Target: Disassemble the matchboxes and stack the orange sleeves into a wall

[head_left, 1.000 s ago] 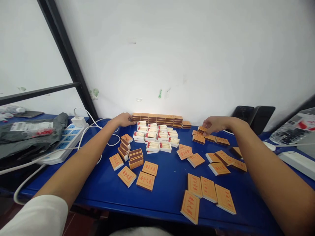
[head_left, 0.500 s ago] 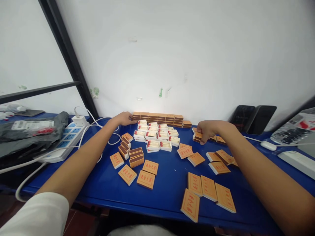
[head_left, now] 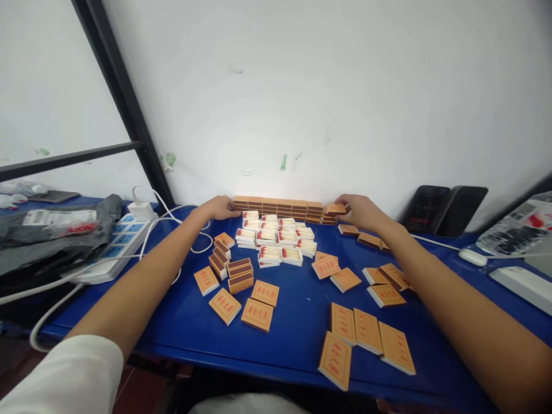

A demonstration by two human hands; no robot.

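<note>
1. Blue surface [head_left: 293, 336] across the lower frame.
2. Row of stacked matchboxes [head_left: 277, 206] at centre.
3. Left hand [head_left: 221, 208] at the row's left end; cannot tell its grip.
4. Right hand [head_left: 361, 212]: grip pinched on one matchbox [head_left: 334, 209], right of centre.

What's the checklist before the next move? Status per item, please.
1. Left hand at the left end of the stacked row: ok.
2. Right hand has a grip on a matchbox at the row's right end: ok.
3. That matchbox square with the row: not ok, it sits askew.
4. Its full weight on the box beneath: cannot tell.
5. Right hand clear of the open match trays: ok.
6. Left forearm free of the white cables: cannot tell, they pass behind it.
</note>
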